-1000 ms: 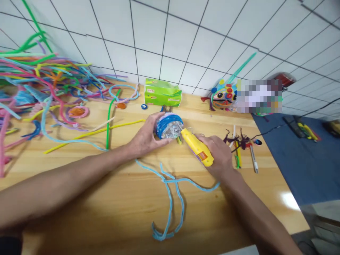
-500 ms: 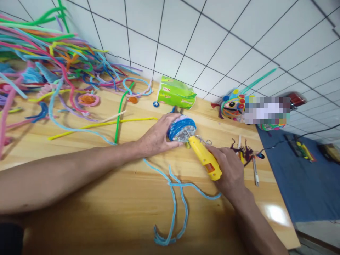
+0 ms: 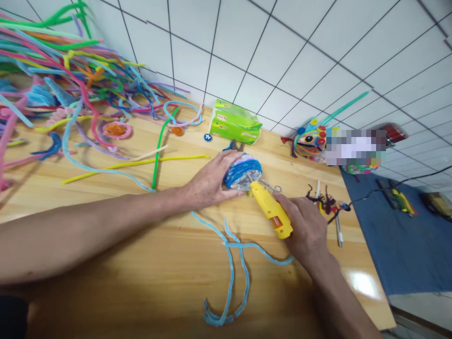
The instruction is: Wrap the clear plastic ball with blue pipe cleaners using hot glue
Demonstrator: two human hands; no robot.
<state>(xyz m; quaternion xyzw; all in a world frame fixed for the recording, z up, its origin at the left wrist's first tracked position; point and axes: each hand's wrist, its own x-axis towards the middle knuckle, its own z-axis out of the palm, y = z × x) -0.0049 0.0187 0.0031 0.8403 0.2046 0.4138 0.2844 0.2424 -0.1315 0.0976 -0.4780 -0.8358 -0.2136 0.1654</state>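
My left hand (image 3: pixel 215 181) is closed around the side of a round piece wrapped in blue pipe cleaners (image 3: pixel 243 170), whose near face looks silvery grey. In my right hand (image 3: pixel 306 226) is a yellow glue gun (image 3: pixel 271 209), its nozzle at the silvery face; whether it touches cannot be made out. Small metal scissors (image 3: pixel 271 185) lie just behind the gun. A second pair of scissors (image 3: pixel 238 147), dark-bladed, is partly hidden behind the round piece. Joined light-blue pipe cleaners (image 3: pixel 231 268) lie on the wood in front of my hands.
Many coloured pipe cleaners (image 3: pixel 70 61) are heaped at the back left of the table (image 3: pixel 158 268). A green tissue pack (image 3: pixel 235 122) stands by the tiled wall. At the right are a colourful decorated figure (image 3: pixel 309 141), a utility knife (image 3: pixel 339 231) and a black cord (image 3: pixel 374 188).
Almost nothing has moved. The round piece and my left hand are shifted very slightly right, and the glue gun's nozzle stays at the silvery face.
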